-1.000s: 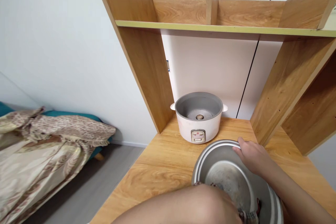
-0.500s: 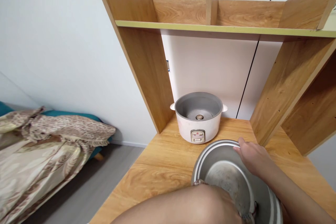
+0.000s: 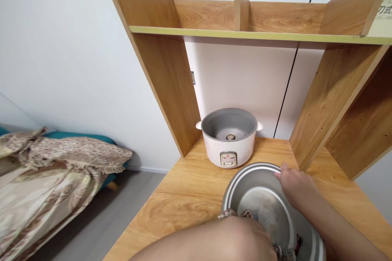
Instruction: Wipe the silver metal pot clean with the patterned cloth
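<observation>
Right hand (image 3: 295, 187) grips far rim of metal pot (image 3: 263, 200) on the wooden worktop (image 3: 190, 187), left hand (image 3: 245, 240) closed on patterned cloth (image 3: 283, 251) pressed inside the pot, white rice cooker base (image 3: 228, 136) just behind, wooden shelf (image 3: 245, 32) above.
</observation>
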`<state>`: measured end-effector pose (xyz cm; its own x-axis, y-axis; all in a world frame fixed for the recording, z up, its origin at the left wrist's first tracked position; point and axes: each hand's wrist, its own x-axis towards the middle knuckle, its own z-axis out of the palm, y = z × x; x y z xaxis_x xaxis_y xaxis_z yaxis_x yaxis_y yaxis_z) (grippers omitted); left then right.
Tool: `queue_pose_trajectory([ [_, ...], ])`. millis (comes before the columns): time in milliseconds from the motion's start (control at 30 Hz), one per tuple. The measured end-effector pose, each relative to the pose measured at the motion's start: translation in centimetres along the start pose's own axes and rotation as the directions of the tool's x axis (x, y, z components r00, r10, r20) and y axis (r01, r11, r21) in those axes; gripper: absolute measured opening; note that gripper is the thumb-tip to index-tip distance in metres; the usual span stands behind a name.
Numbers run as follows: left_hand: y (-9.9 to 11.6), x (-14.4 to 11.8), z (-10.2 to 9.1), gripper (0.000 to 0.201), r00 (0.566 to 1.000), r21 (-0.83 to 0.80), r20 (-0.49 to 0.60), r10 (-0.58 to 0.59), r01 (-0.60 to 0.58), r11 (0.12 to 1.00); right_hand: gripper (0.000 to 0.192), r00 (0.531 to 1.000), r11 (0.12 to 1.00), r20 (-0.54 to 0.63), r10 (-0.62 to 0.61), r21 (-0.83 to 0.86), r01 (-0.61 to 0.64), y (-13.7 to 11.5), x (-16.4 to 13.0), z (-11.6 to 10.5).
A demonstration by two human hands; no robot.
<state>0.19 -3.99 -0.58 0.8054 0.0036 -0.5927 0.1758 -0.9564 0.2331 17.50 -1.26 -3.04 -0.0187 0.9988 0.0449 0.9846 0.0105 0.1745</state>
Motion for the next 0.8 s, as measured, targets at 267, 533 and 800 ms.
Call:
queue_pose_trajectory([
  [267, 0.4, -0.5, -1.7, 0.037, 0.992, -0.08, 0.124, -0.015, 0.025, 0.996, 0.034, 0.999, 0.999, 0.023, -0.031, 0.017, 0.031, 0.3, -0.2, 0.1],
  [533, 0.6, -1.0, -2.2, 0.039, 0.99, -0.184, 0.133, -0.058, 0.082, 0.98, 0.032, 0.993, 0.993, 0.052, -0.106, 0.062, 0.102, 0.5, 0.5, -1.3],
  [800, -1.8, 1.5, 2.6, 0.019, 0.998, -0.194, 0.06, -0.019, 0.03, 0.981, 0.03, 0.991, 0.988, 0.007, -0.137, 0.075, 0.136, 0.1, 1.1, -0.2],
])
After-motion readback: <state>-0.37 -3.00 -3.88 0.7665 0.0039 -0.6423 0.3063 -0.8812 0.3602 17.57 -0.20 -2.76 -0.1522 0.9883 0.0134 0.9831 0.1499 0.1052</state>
